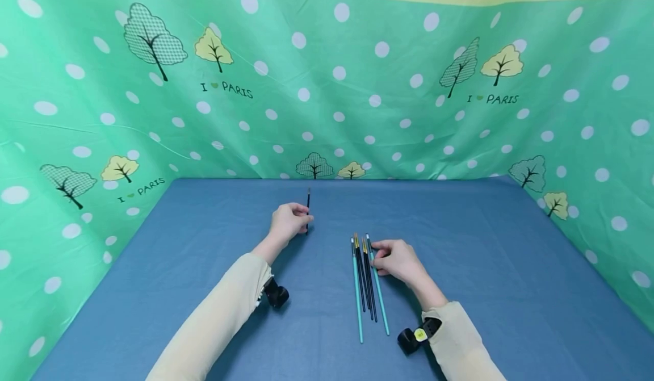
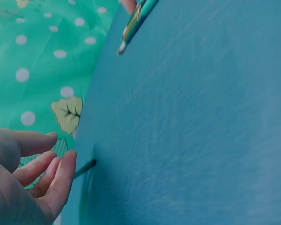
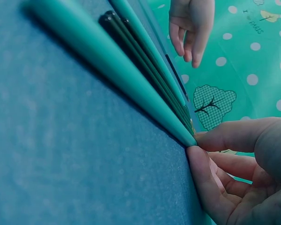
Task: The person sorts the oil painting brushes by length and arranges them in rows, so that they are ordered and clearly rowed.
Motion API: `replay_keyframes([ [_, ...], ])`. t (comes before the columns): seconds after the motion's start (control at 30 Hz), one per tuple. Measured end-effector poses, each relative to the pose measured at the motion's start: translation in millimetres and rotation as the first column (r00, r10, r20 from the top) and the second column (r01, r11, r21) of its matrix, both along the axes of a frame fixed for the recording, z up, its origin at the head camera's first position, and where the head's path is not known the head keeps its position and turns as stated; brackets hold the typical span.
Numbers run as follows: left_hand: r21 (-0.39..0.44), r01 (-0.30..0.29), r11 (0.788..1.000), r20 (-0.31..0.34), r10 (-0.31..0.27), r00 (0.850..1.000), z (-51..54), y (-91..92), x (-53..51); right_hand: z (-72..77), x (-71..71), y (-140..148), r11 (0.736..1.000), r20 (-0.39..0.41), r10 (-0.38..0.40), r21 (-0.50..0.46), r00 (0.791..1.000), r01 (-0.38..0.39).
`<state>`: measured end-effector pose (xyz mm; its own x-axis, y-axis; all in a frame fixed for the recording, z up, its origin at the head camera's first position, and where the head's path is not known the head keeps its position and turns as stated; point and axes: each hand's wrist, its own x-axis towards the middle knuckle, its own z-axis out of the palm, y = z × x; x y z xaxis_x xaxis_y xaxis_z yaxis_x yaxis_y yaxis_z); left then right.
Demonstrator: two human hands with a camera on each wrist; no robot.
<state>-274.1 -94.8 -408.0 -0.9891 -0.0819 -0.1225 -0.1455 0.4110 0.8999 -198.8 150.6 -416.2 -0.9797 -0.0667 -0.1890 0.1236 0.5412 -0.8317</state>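
Observation:
Near the far edge of the table, a thin black paintbrush (image 1: 309, 197) lies by itself. My left hand (image 1: 289, 222) is just beside it; in the left wrist view its thumb and fingers are apart, with the end of the brush (image 2: 88, 167) showing past the fingertips. Right of the middle, several paintbrushes lie close together, bristles pointing away: black ones with gold ferrules (image 1: 369, 284) between two teal ones. With thumb and index finger, my right hand (image 1: 401, 260) pinches the right-hand teal paintbrush (image 1: 380, 296) near its ferrule. The other teal paintbrush (image 1: 357, 298) lies at the group's left side.
A blue cloth (image 1: 204, 301) covers the table. Behind and at both sides hangs a green dotted curtain (image 1: 337, 103) printed with trees. Black wrist cameras are strapped to the left wrist (image 1: 276, 293) and the right wrist (image 1: 410, 340).

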Motion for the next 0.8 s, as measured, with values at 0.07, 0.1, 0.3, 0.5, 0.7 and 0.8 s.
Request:
replay_keyframes([
  [0.07,0.016,0.017,1.000,0.000,-0.017,1.000,0.7,1.0,6.8,0.3,-0.2,0,1.000,0.004,-0.004,0.000,1.000,0.004],
  [0.1,0.026,0.024,0.999,0.002,-0.024,1.000,0.9,1.6,10.3,0.1,-0.4,0,1.000,0.004,-0.004,0.001,1.000,0.004],
  [0.3,0.090,0.085,0.992,0.026,-0.088,0.996,0.5,6.7,28.1,-2.0,-1.8,1,1.000,0.008,-0.010,0.003,1.000,0.010],
  [0.5,0.151,0.137,0.979,0.059,-0.147,0.987,0.6,17.1,43.7,-2.3,-2.4,1,1.000,0.005,-0.013,0.011,1.000,0.013],
  [0.7,0.194,0.193,0.962,0.088,-0.213,0.973,-1.1,34.3,60.7,-2.0,-2.1,1,1.000,0.007,-0.013,0.014,1.000,0.012],
  [0.8,0.211,0.205,0.956,0.105,-0.230,0.967,-3.7,43.3,67.5,-1.6,-2.0,0,1.000,0.011,-0.016,0.016,1.000,0.016],
])
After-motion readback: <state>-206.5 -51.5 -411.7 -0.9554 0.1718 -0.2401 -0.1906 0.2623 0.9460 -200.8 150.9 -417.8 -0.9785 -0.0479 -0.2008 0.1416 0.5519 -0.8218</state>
